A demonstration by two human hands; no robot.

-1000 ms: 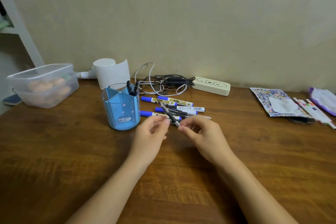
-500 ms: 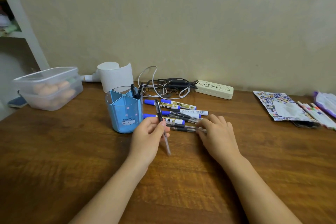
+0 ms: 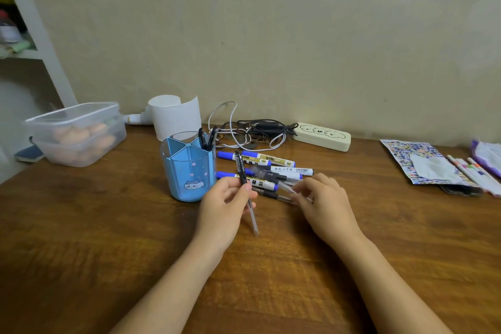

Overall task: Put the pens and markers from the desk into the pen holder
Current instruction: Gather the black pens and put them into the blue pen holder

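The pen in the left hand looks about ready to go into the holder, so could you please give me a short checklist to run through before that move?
1. Left hand grips the pen: ok, fingers pinch its middle.
2. Pen is upright enough to drop in: not ok, it leans, cap end up and clear end down toward the desk.
3. Pen is above the holder: not ok, it sits to the holder's right, lower than the rim.
4. Holder has room: ok, front sections look open; two pens stand in the back right one.
5. Right hand has the next pen: cannot tell, blurred.
6. Markers left on the desk: ok, several.
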